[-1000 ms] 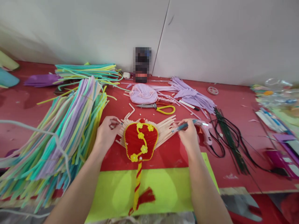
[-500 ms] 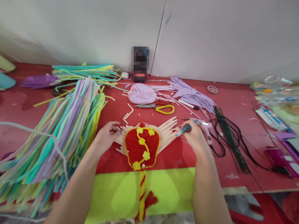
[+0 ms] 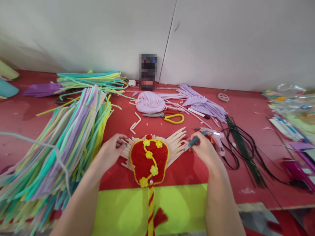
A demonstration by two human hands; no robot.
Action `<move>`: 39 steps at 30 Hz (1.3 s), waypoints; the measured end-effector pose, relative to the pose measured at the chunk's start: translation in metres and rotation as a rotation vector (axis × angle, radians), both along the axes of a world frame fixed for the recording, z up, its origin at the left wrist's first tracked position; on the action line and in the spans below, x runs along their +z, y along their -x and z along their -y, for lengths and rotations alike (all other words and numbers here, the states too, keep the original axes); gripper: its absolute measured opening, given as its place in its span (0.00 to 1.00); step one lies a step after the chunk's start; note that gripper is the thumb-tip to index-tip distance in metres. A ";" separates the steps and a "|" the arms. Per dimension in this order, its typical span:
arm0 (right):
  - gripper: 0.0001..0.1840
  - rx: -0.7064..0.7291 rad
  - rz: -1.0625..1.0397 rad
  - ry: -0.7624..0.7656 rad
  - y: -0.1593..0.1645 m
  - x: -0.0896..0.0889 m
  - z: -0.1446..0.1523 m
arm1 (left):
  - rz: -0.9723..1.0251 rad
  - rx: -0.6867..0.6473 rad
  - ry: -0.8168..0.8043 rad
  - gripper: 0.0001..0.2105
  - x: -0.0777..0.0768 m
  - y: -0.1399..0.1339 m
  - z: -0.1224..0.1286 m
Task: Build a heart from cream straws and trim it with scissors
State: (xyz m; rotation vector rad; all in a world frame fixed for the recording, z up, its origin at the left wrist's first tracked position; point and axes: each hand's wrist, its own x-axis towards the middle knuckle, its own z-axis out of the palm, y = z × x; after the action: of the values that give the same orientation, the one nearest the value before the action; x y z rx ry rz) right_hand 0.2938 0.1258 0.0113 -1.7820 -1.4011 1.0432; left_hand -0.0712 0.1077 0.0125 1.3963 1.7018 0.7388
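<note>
A red fan [image 3: 137, 157] with yellow edging and yellow flowers lies in front of me, its yellow-and-red twisted handle [image 3: 151, 209] pointing toward me. Cream fuzzy stems [image 3: 176, 144] spread out from under it on both sides. My left hand [image 3: 115, 149] has its fingers curled at the left ends of these stems, seemingly pinching them. Between the thumb and fingers of my right hand [image 3: 203, 144] is a slim teal pen-like tool [image 3: 194, 141], its pale tip close to the right stem ends. Behind the right hand lies a pink glue gun [image 3: 220, 142].
Bundled coloured pipe cleaners [image 3: 59, 141] fill the left side. Yellow-handled scissors [image 3: 173, 118], a lilac fan-like piece [image 3: 150, 101] and lilac stems [image 3: 205, 101] lie farther back. A blurred phone [image 3: 148, 72] leans on the wall. Dark stems [image 3: 243, 154] and a black cable [image 3: 268, 168] lie right.
The whole view has shifted slightly, with things sitting a little lower. My right hand has turned the teal tool a little near the stem ends; my left hand stays at the left ends.
</note>
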 end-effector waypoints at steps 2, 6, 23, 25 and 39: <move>0.10 0.025 -0.003 0.001 -0.002 0.000 0.000 | 0.020 0.001 -0.002 0.15 0.001 -0.001 0.001; 0.09 0.068 -0.044 -0.005 -0.005 0.001 0.002 | -0.018 -0.007 0.009 0.15 0.002 -0.002 0.001; 0.16 -0.016 0.187 -0.440 0.037 0.020 0.033 | -0.464 0.032 -0.213 0.14 0.023 -0.010 0.021; 0.14 0.063 0.086 -0.415 0.047 0.012 0.040 | -0.409 -0.002 -0.225 0.12 0.027 -0.018 0.029; 0.13 0.207 0.112 -0.300 0.077 -0.003 0.047 | -0.122 -0.073 -0.001 0.08 0.010 -0.024 0.026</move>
State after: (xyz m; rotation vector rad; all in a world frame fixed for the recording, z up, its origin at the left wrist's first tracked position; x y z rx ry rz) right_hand 0.2166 0.0786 0.0087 -1.5201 -1.7398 0.7929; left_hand -0.0468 0.0822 0.0221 1.5230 1.7333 0.6255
